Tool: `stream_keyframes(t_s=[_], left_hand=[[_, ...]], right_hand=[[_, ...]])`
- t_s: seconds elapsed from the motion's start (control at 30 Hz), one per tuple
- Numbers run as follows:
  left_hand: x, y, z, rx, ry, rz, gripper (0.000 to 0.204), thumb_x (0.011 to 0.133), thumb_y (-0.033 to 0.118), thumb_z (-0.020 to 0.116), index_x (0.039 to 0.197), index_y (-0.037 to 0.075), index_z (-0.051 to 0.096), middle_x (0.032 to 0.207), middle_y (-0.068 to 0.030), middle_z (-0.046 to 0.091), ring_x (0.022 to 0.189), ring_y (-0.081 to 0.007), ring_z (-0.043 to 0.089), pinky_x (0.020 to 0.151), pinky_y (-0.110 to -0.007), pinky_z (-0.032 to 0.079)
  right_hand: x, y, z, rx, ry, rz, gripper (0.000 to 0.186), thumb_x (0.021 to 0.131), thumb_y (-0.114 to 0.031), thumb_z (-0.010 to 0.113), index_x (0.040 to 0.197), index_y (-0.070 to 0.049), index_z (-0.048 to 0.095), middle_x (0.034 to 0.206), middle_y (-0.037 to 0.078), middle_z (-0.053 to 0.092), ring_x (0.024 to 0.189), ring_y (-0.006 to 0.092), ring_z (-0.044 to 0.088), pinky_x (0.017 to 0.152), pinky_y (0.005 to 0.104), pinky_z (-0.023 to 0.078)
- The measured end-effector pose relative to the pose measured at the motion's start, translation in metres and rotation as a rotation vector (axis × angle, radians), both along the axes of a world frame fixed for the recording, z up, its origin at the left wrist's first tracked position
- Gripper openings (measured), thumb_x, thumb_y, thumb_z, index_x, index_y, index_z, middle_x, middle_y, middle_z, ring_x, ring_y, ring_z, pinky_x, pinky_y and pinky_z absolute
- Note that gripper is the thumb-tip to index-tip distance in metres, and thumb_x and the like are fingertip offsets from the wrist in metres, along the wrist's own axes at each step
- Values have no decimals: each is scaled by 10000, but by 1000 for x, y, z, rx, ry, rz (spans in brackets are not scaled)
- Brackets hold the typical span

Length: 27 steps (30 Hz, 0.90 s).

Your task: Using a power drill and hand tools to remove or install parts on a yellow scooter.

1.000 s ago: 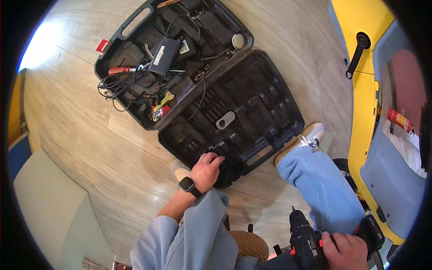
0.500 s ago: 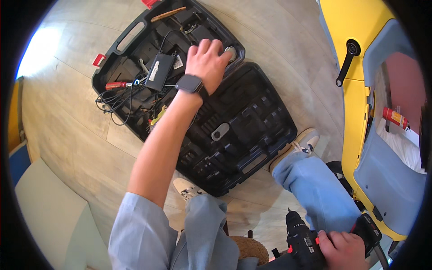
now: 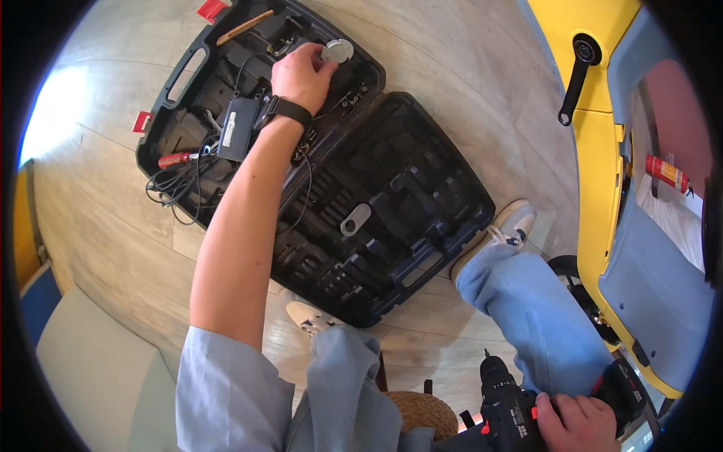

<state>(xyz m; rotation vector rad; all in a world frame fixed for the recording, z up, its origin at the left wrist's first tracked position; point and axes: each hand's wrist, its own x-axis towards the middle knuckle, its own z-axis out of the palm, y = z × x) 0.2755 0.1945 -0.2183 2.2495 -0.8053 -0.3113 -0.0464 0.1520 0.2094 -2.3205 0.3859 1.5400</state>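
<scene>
Right hand [image 3: 578, 422] closed round the black drill [image 3: 508, 399], same as half a second ago. Grey oval piece [image 3: 355, 219] unmoved in the near half of the open case [image 3: 376, 151]. Left hand [image 3: 300, 79], then just reaching to the silver disc [image 3: 339, 50], now pinches it, shifted from its corner, over the far half.

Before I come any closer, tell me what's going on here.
The person's left hand holds a pale disc over the far half of an open case on the floor. The right hand grips a drill. A black box and a red-handled tool lie in the far half; a grey oval piece lies in the near half.
</scene>
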Motion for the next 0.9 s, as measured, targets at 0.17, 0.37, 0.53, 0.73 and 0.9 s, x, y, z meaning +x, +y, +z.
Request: stream_keyframes(t_s=[0.17, 0.37, 0.53, 0.73, 0.9], left_hand=[[-7, 15, 8, -43, -148, -143, 139, 732, 159, 690, 859, 106, 681, 790, -61, 634, 782, -268, 623, 708, -365, 505], [-22, 19, 4, 151, -391, -520, 94, 728, 132, 663, 813, 167, 681, 858, -16, 559, 889, -203, 581, 736, -370, 455], [-29, 11, 4, 159, -393, -552, 96, 752, 127, 619, 818, 163, 679, 856, -10, 554, 901, -182, 583, 720, -359, 442], [-30, 12, 3, 203, -303, -514, 163, 780, 131, 564, 895, 162, 676, 942, -47, 571, 979, -200, 578, 752, -370, 447], [-30, 11, 2, 178, -333, -508, 140, 752, 87, 618, 881, 137, 642, 887, -49, 553, 905, -242, 581, 760, -395, 468]], right_hand=[[6, 1, 0, -14, 31, -1, 382, 836, -79, 514, 1212, -18, 530, 1038, 160, 591, 889, 289, 595, 753, 356, 489], [9, 5, 2, 4, -7, -7, 398, 832, -69, 510, 1228, -25, 523, 1029, 158, 590, 877, 295, 595, 745, 360, 488], [4, 7, 2, -1, -67, -1, 414, 823, -73, 518, 1235, -30, 518, 1035, 158, 581, 879, 304, 592, 743, 370, 484], [2, 8, 4, -8, -66, -32, 442, 797, -74, 542, 1236, -36, 506, 1040, 158, 575, 871, 305, 585, 726, 375, 478], [-2, 9, 2, -21, -106, -17, 438, 783, -85, 565, 1216, -39, 512, 1029, 146, 573, 859, 297, 582, 716, 373, 476]])
